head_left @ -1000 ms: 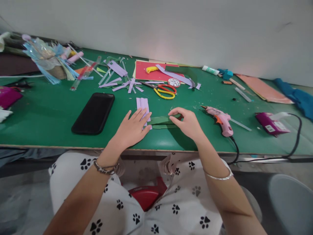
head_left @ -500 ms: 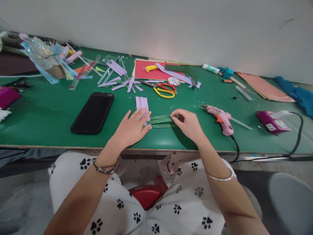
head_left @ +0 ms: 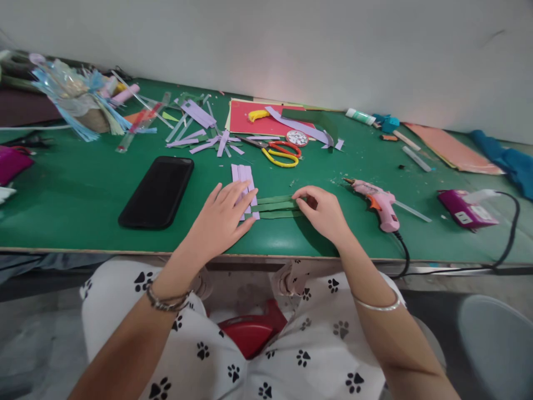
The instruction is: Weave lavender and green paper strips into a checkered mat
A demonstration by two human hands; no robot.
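Strips of flat lilac paper [head_left: 241, 173] lie side by side on the green worktop [head_left: 266, 239]; taken as landmark. Left hand [head_left: 222, 214] palm-down over their lower part, fingers slightly spread, pinching nothing visible. Long, narrow dark-green paper strips [head_left: 275, 206] run right from the landmark, apparently interlaced with it; crossings partly hidden. Right hand [head_left: 322, 214], well right of landmark: thumb and forefinger grip pinching the upper green strip; its far end is hidden. Step in hand, judged: straightening green strips across lilac. Next move calls for light, level tension, lilac held flat.
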